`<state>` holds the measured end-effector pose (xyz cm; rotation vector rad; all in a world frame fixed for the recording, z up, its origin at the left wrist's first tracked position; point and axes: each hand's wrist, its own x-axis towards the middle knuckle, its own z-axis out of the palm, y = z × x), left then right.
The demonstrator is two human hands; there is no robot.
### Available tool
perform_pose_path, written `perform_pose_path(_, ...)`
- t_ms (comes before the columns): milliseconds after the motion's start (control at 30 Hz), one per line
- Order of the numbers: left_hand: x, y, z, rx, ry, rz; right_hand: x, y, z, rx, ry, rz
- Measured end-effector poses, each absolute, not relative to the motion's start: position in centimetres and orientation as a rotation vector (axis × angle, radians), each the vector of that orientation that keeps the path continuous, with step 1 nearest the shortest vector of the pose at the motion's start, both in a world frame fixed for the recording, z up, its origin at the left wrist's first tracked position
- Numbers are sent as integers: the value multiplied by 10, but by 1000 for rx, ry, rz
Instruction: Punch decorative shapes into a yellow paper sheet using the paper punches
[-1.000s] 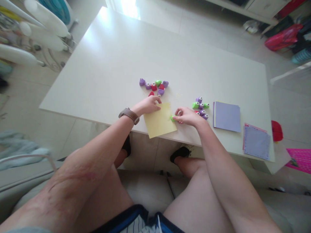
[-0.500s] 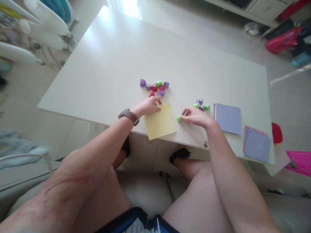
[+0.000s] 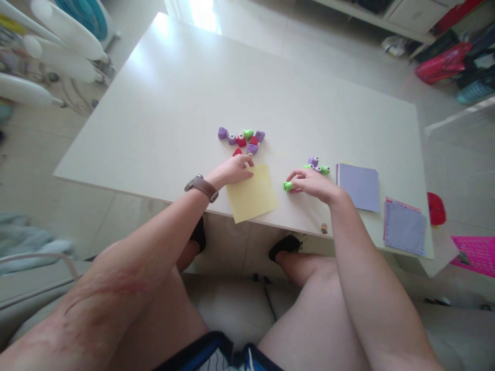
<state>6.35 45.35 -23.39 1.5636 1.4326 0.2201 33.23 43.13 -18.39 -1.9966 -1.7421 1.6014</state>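
Note:
My left hand (image 3: pixel 236 170) rests at the upper left part of a yellow sheet of paper (image 3: pixel 255 198), thumb and forefinger apart. The sheet's lower edge hangs a little past the table's near edge. Just beyond this hand lies a row of small purple, red and green toy pieces, including a purple piece (image 3: pixel 222 133) and a green piece (image 3: pixel 248 134); some show eye-like ends. My right hand (image 3: pixel 311 183) pinches a small green toy piece (image 3: pixel 287 186) in its fingertips, right of the sheet. Behind its knuckles sits a cluster of green and purple pieces (image 3: pixel 325 169), partly covered.
A stack of purple square paper (image 3: pixel 359 186) lies to the right on the white table (image 3: pixel 185 103). Nearer the right corner is a packet of paper (image 3: pixel 404 226). A small sticker (image 3: pixel 324 228) is at the near edge. White bottle-like objects (image 3: pixel 67 28) stand at far left.
The green piece in my right fingertips has turned and shows more of itself. My left hand stays on the yellow sheet. The whole view has shifted slightly.

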Motion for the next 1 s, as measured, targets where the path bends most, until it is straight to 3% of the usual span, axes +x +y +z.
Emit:
perform_pose_path(367, 66, 442, -235, 2070, 1414, 332, 331, 435, -192, -1944, -1697, 1515)
perform_pose_path(667, 73, 431, -233, 2257, 1391, 354, 332, 437, -186, -2134, -2019, 1018)
perform_pose_path(1000, 77, 428, -236, 2255, 1302, 253, 323, 425, -189, -1985, -2429, 672)
